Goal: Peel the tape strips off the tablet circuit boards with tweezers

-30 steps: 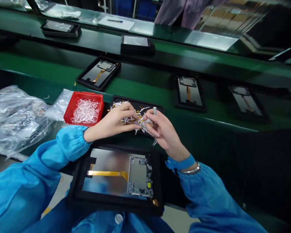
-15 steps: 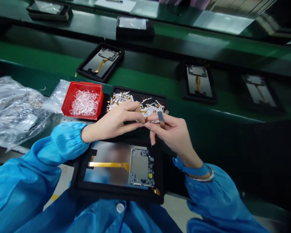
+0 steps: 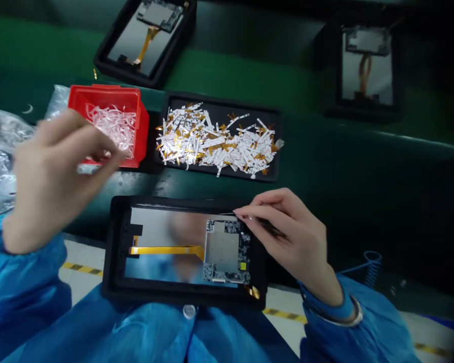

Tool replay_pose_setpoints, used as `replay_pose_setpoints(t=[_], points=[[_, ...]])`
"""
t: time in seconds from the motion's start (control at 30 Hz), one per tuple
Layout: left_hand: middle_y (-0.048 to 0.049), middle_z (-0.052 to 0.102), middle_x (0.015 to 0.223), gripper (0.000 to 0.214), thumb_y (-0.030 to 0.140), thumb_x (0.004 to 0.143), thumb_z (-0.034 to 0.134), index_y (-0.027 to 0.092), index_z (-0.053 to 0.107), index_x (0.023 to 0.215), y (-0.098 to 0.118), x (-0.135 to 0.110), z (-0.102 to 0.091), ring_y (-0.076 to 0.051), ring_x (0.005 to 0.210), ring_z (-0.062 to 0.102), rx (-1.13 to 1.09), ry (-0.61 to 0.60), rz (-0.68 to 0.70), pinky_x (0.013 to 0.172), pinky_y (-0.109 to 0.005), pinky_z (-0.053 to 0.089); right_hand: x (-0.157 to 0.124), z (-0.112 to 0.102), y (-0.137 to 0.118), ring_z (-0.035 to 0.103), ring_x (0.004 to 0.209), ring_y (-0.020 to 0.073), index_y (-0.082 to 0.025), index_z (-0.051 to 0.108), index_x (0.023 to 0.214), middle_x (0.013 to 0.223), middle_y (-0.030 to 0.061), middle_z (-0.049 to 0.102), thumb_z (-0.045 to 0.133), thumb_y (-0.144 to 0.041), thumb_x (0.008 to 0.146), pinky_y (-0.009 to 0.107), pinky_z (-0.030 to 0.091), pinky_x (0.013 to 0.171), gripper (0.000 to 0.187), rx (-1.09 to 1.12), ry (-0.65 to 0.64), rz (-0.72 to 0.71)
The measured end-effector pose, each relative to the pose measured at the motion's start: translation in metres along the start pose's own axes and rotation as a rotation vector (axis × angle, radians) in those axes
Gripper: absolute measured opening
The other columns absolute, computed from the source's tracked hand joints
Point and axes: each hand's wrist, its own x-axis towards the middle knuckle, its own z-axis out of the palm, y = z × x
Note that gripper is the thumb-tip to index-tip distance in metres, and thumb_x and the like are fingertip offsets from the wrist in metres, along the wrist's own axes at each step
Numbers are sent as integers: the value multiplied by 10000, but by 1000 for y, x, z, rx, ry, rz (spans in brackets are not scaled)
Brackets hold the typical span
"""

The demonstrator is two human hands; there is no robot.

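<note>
Fingers (image 3: 259, 212) of the right hand (image 3: 291, 239) are pressed together in a pinch, and a slim dark pointed implement (image 3: 227, 213), perhaps tweezers, is held between them. Its fine tip is directed leftward, just over the upper part of a thin silver display panel (image 3: 162, 227) that is laid in a black rectangular tray (image 3: 117, 242) below the fingertips. A silver-and-black circuit board (image 3: 225, 252) and an amber ribbon cable (image 3: 166, 250) are seated on the panel. The panel is judged to be light, stiff but fragile, and slippery on its glassy face, so it would best be taken by its outer edges or by the tray, with board and ribbon left untouched. The blurred left hand (image 3: 56, 176) is held with its curved fingers (image 3: 98, 146) loosely parted beside a red plastic bin (image 3: 139, 133) of white shreds (image 3: 111, 123); whether anything is pinched cannot be told. A second black tray (image 3: 212, 174), heaped with white-and-amber strips (image 3: 212, 141), is set on the green counter (image 3: 230, 75), touched by neither hand.
</note>
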Motion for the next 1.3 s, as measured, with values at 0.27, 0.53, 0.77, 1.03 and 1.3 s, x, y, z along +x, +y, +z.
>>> replay_pose_setpoints(t=[0.27, 0.53, 0.77, 1.03, 1.3], points=[[-31, 529, 833, 164, 156, 975, 461, 156, 619, 1021, 75, 1, 33, -149, 757, 518, -369, -282, 450, 639, -302, 419, 1, 3, 2, 595, 693, 89, -235, 681, 969, 886, 21, 582, 634, -79, 880, 216, 497, 568, 186, -36, -1, 9], [-43, 541, 843, 198, 133, 971, 428, 156, 624, 979, 74, 1, 44, -158, 772, 515, -383, -327, 449, 658, -298, 406, -2, 4, 0, 604, 665, 94, -263, 703, 971, 886, 22, 615, 655, -103, 866, 226, 487, 532, 197, -40, 2, 62], [-64, 530, 885, 202, 160, 973, 457, 132, 630, 1075, 74, -1, 45, -178, 803, 520, -396, -333, 461, 662, -305, 430, 2, 3, -1, 600, 656, 75, -219, 696, 966, 902, 33, 635, 616, -125, 906, 218, 472, 543, 137, -113, -68, 15], [-66, 553, 924, 316, 240, 1012, 417, 206, 585, 1277, 74, 0, 49, -172, 804, 493, -353, -356, 510, 663, -295, 430, 8, -11, 0, 514, 573, 77, -295, 728, 1009, 814, 17, 565, 484, -266, 965, 207, 338, 423, 250, -254, -223, 1], [-82, 565, 932, 267, 221, 1011, 417, 133, 608, 1177, 82, 2, 51, -179, 853, 541, -393, -377, 480, 692, -302, 470, 4, -18, 4, 434, 559, 92, -314, 704, 1161, 825, 35, 478, 415, -303, 989, 213, 260, 385, 337, -261, -332, -9]])
